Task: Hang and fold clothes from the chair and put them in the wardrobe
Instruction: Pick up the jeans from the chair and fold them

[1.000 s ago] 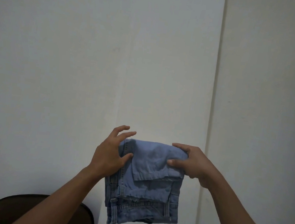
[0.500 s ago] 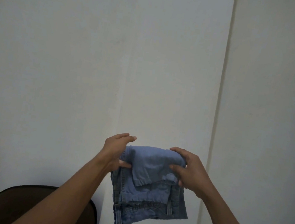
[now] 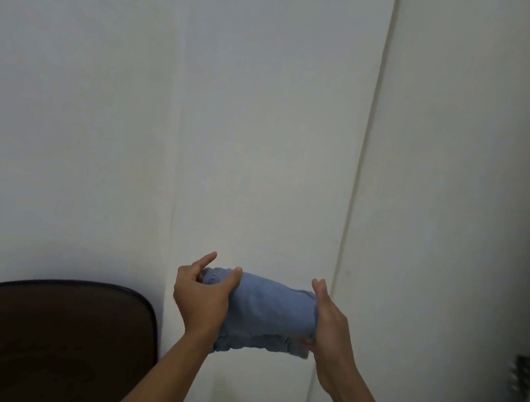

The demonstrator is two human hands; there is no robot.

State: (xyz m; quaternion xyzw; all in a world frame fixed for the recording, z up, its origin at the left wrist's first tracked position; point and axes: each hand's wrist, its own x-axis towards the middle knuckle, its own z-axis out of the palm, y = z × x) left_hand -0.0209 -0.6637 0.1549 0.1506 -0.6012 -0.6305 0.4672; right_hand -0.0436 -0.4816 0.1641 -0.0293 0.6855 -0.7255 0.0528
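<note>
The jeans (image 3: 272, 308) no longer hang: left hand (image 3: 201, 303) and right hand (image 3: 328, 325) fingers clasp a tight bundle, likely wardrobe-ready.

Folded jeans (image 3: 272, 308) between left hand (image 3: 200, 296) and right hand (image 3: 328, 325); chair (image 3: 47, 334) lower left.

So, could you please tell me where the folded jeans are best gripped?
Take the folded jeans at the two short ends, one hand from each side, like the left hand and right hand: the bundle lies horizontal, loose layers hanging beneath.
</note>
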